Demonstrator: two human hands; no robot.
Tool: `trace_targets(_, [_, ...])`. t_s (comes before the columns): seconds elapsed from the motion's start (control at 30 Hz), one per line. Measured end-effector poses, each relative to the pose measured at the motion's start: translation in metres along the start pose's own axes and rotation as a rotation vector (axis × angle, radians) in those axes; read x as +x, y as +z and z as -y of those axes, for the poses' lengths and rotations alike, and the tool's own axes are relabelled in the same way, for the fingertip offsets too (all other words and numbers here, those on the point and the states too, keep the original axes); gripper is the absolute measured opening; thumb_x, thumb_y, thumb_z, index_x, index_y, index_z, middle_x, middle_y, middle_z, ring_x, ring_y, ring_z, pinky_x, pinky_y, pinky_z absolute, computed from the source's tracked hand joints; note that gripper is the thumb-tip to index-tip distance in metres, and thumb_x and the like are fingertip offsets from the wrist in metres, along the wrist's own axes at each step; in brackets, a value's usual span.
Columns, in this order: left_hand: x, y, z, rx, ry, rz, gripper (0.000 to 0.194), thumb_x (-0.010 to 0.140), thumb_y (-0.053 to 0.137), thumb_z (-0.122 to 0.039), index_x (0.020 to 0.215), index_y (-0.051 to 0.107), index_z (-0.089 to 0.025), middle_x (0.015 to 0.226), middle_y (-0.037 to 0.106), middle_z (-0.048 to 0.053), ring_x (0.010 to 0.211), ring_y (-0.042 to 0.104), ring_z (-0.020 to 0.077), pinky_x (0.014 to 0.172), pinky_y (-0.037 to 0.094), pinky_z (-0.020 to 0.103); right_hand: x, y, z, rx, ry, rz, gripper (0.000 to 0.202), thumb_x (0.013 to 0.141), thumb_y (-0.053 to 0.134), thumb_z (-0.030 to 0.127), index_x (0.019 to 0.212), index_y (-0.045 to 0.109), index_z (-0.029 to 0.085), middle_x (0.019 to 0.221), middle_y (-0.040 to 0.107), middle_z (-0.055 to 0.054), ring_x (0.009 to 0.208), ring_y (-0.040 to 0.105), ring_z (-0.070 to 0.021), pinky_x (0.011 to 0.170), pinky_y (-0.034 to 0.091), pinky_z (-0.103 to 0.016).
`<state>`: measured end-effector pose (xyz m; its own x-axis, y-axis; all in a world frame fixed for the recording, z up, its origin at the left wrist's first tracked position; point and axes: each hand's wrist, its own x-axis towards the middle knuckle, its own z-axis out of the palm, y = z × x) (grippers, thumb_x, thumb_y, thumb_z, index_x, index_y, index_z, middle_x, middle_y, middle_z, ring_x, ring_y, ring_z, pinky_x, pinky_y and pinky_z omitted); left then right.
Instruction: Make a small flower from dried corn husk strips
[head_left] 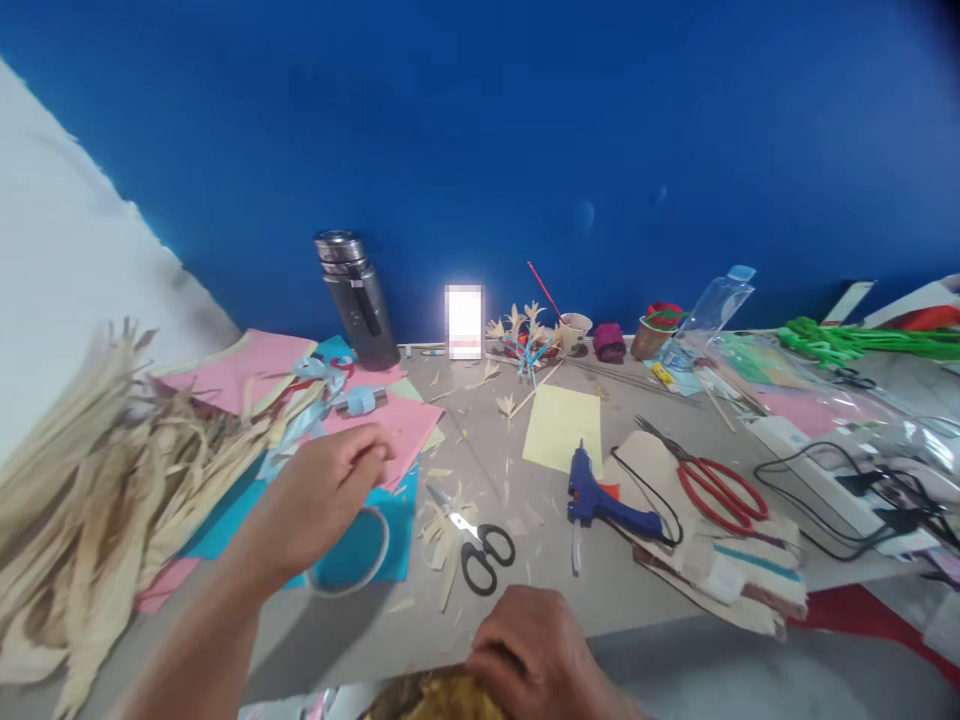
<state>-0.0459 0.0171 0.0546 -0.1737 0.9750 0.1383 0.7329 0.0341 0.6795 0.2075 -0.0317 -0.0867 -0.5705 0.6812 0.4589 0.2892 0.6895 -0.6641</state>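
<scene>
My left hand (337, 485) is raised over the pink paper (412, 425) and a blue sheet (401, 545). Its fingers are curled together; anything in them is hidden. Below it a pale ring (385, 550), perhaps a tape roll, lies on the blue sheet. At the table's front edge my right hand (532, 640) is closed, with its fingers against a mottled brown and yellow thing (435, 695), mostly cut off by the frame. What the right fingers grip I cannot make out. Between the hands lie black-handled scissors (480, 550), slightly open, among husk scraps (442, 530).
Dried corn husks (105, 510) heap at left. A dark flask (360, 300) stands by the blue wall. Husk flowers (529, 340) are behind a yellow sheet (562, 430). Right are a blue glue gun (607, 500), red-handled scissors (724, 490), a power strip (817, 475) and cables.
</scene>
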Motion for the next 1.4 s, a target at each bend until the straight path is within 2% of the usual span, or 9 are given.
trace_targets(0.23, [-0.061,-0.005,0.067,0.041,-0.173,-0.061,0.033,0.085,0.036,-0.038,0.056,0.039,-0.024,0.049,0.045,-0.002,0.049,0.045,0.016,0.053,0.035,0.028,0.002,-0.001,0.004,-0.086,-0.001,0.072,0.031,0.1,0.046,0.026,0.073,0.061,0.02,0.061,0.06,-0.001,0.057,0.057,-0.0135,0.055,0.032,-0.025])
trace_targets(0.5, [-0.026,-0.017,0.099,0.475,-0.324,-0.062,0.028,0.089,0.039,-0.038,0.085,0.062,-0.023,0.088,0.071,0.006,0.079,0.064,0.0244,0.064,0.039,0.031,0.009,-0.003,0.0,-0.128,0.068,-0.086,0.012,0.098,0.051,0.021,0.091,0.06,0.022,0.075,0.066,-0.003,0.063,0.064,-0.015,0.058,0.045,-0.022])
trace_targets(0.7, [-0.027,-0.008,0.116,0.652,-0.123,0.045,0.023,0.083,0.051,-0.035,0.087,0.068,-0.019,0.095,0.068,0.014,0.096,0.062,0.0309,0.084,0.045,0.039,0.027,-0.006,-0.007,-0.478,0.265,0.019,0.008,0.093,0.058,0.03,0.096,0.062,0.023,0.086,0.068,-0.005,0.069,0.069,-0.0214,0.054,0.044,-0.027])
trace_targets(0.83, [-0.04,-0.019,0.122,0.575,-0.033,-0.047,0.025,0.084,0.048,-0.032,0.072,0.068,-0.021,0.088,0.069,0.013,0.093,0.062,0.0319,0.09,0.045,0.047,0.038,-0.008,-0.004,-0.571,0.411,0.176,0.006,0.087,0.064,0.029,0.087,0.065,0.023,0.085,0.069,-0.004,0.062,0.068,-0.0196,0.05,0.036,-0.025])
trace_targets(0.93, [-0.045,-0.027,0.119,0.205,-0.042,-0.232,0.024,0.083,0.056,-0.041,0.076,0.068,-0.021,0.102,0.072,0.01,0.104,0.062,0.0303,0.097,0.045,0.045,0.044,-0.014,-0.003,-0.533,0.492,0.19,0.002,0.081,0.067,0.024,0.081,0.067,0.022,0.078,0.07,-0.003,0.061,0.066,-0.0182,0.051,0.031,-0.024])
trace_targets(1.03, [-0.047,-0.033,0.107,-0.317,-0.229,-0.361,0.026,0.079,0.068,-0.045,0.086,0.069,-0.02,0.101,0.073,0.005,0.093,0.065,0.0252,0.078,0.053,0.034,0.045,-0.022,-0.006,-0.299,0.575,0.125,0.01,0.077,0.07,0.028,0.072,0.065,0.021,0.064,0.065,-0.002,0.052,0.056,-0.0153,0.05,0.028,-0.024])
trace_targets(1.17, [-0.041,-0.036,0.089,-0.939,-0.366,-0.367,0.029,0.071,0.077,-0.042,0.074,0.062,-0.017,0.068,0.066,0.001,0.064,0.061,0.0177,0.054,0.05,0.027,0.044,-0.034,-0.003,0.464,0.802,0.115,0.033,0.076,0.074,0.049,0.076,0.066,0.017,0.064,0.063,-0.003,0.044,0.04,-0.0094,0.045,0.026,-0.023])
trace_targets(1.27, [-0.038,-0.033,0.081,-1.165,-0.45,-0.284,0.029,0.066,0.081,-0.036,0.078,0.065,-0.016,0.067,0.065,0.002,0.06,0.059,0.0151,0.055,0.054,0.028,0.048,-0.038,0.007,0.995,0.842,0.116,0.047,0.066,0.085,0.055,0.084,0.071,0.014,0.078,0.067,-0.007,0.045,0.034,-0.0044,0.045,0.022,-0.021])
trace_targets(1.4, [-0.042,-0.032,0.08,-1.22,-0.476,-0.19,0.032,0.066,0.081,-0.034,0.089,0.068,-0.016,0.072,0.066,0.002,0.061,0.06,0.0149,0.058,0.055,0.029,0.058,-0.032,0.018,1.279,0.73,0.129,0.063,0.056,0.089,0.063,0.093,0.075,0.014,0.079,0.065,-0.007,0.05,0.035,-0.004,0.049,0.025,-0.021])
